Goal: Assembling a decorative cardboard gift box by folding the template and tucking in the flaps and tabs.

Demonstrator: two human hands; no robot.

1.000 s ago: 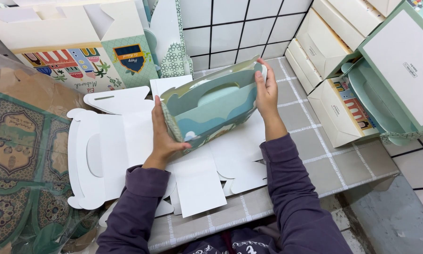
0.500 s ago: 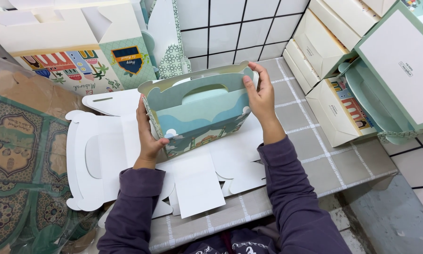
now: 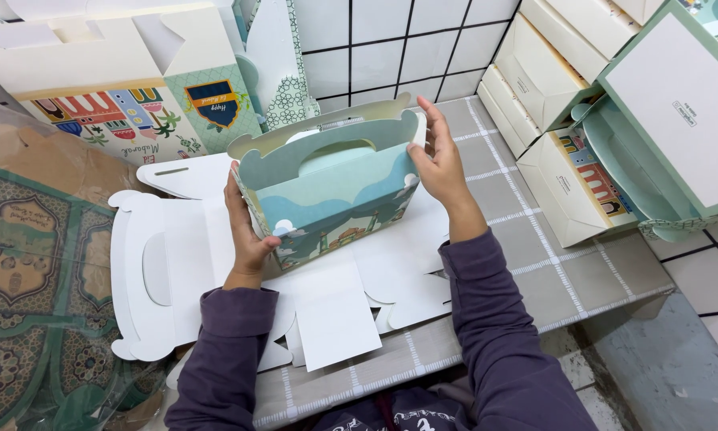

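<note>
I hold a folded teal gift box with a cut-out carry handle and printed clouds and buildings, upright over the tiled bench. My left hand grips its left end, thumb on the front face. My right hand presses its right end with the fingers up along the edge. Under the box lies a flat white die-cut carton blank, unfolded, with flaps reaching toward me.
Stacks of flat printed cartons lean against the tiled wall at the back left. Wrapped green patterned sheets lie at the left. Folded white and green boxes pile up at the right. The bench edge runs close to my body.
The box has been turned from tilted and half flat to upright and opened out. Both hands shifted with it, the left hand moving down to its left end.
</note>
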